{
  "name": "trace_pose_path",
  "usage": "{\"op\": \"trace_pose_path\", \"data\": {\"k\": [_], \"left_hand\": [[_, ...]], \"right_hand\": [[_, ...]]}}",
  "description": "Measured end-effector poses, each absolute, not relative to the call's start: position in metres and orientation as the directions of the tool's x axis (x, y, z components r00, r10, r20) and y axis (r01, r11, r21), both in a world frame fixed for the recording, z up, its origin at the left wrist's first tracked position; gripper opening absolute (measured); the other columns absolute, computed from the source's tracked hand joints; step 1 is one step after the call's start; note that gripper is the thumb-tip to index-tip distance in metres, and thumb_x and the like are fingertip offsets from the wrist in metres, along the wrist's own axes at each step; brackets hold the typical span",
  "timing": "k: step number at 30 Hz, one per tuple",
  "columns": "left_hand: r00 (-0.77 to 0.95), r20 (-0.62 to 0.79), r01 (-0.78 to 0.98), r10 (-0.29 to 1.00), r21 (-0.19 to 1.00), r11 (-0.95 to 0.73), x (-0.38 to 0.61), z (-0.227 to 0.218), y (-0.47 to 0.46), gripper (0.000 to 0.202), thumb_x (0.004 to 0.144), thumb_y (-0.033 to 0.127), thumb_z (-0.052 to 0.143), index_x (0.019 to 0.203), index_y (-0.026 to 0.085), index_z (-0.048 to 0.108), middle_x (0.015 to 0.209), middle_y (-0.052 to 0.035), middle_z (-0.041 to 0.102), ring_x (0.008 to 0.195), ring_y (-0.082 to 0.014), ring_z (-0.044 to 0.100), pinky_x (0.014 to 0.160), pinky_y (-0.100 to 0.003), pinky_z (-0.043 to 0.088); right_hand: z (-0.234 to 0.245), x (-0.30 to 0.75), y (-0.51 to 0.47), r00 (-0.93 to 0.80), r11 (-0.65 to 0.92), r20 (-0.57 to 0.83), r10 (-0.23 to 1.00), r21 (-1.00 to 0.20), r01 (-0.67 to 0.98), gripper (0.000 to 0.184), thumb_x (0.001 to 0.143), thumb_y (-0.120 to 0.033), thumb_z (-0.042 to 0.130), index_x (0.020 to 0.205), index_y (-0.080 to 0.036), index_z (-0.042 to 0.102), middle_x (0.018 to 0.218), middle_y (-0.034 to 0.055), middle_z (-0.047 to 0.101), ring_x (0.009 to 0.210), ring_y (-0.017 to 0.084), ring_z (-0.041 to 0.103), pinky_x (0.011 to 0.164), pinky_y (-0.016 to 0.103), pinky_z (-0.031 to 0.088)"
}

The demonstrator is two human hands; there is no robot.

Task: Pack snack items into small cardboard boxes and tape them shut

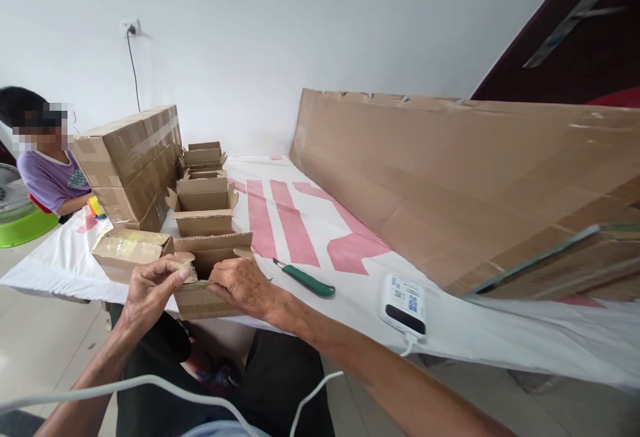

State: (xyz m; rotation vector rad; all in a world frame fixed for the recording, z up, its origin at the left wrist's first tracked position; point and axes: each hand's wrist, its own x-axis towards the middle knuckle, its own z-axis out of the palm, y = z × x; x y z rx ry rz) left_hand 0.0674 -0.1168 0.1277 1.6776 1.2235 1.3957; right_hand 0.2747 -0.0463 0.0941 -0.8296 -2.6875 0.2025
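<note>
An open cardboard box (205,302) sits at the near edge of the table, its flaps raised. At its left front corner, my left hand (153,287) pinches a small flap, with what looks like a bit of clear tape by the fingertips. Curled over the right part of the front edge, my right hand (245,282) grips the box wall with its fingers inside. The bottom of the box is hidden from me. Just left of it lies a closed, taped box (127,250). A green utility knife (307,279) rests to the right of my right hand.
More open boxes (205,207) line up behind. Taped boxes (130,157) are stacked at the left, beside a seated person (55,170). A large cardboard sheet (450,177) leans on the right. A white device (404,305) with a cable lies on the cloth-covered table (350,317).
</note>
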Motion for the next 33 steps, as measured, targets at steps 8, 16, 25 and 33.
{"op": "trace_pose_path", "data": {"k": [8,16,25,33], "left_hand": [[-0.009,0.230,0.219,0.973,0.950,-0.223,0.070,0.113,-0.116,0.040,0.079,0.054,0.085,0.066,0.017,0.076,0.089,-0.0081,0.073,0.087,-0.0219,0.066,0.081,-0.032,0.050],[0.034,0.327,0.427,0.944,0.850,-0.310,0.066,0.100,-0.115,0.020,0.081,0.039,0.082,0.076,0.020,0.078,0.093,-0.0059,0.075,0.091,-0.0215,0.069,0.086,-0.032,0.053],[-0.196,0.292,0.403,0.936,0.894,-0.194,0.033,0.047,-0.117,0.024,0.073,0.032,0.082,0.094,0.019,0.083,0.076,-0.0034,0.078,0.073,-0.0198,0.068,0.072,-0.031,0.056],[-0.117,0.338,0.400,0.934,0.877,-0.267,0.039,0.053,-0.118,0.022,0.081,0.035,0.079,0.096,0.019,0.082,0.080,-0.0045,0.078,0.072,-0.0192,0.068,0.069,-0.029,0.053]], "right_hand": [[0.094,0.277,-0.043,-0.707,0.773,0.363,0.606,-0.477,0.418,0.011,0.090,-0.028,0.079,0.096,-0.020,0.077,0.095,0.0043,0.080,0.084,0.019,0.070,0.074,0.028,0.043],[0.099,0.264,-0.045,-0.615,0.565,0.422,0.666,-0.824,0.046,0.026,0.097,-0.029,0.064,0.075,-0.017,0.074,0.071,0.0002,0.072,0.067,0.013,0.061,0.066,0.025,0.044],[0.102,0.290,-0.040,-0.470,0.405,0.337,0.816,-0.913,0.049,0.042,0.097,-0.050,0.062,0.068,-0.020,0.063,0.064,-0.0002,0.065,0.062,0.013,0.057,0.064,0.027,0.047],[0.114,0.291,-0.053,-0.503,0.415,0.292,0.814,-0.897,0.151,0.035,0.096,-0.045,0.062,0.072,-0.020,0.062,0.066,0.0002,0.066,0.060,0.013,0.055,0.057,0.025,0.043]]}}
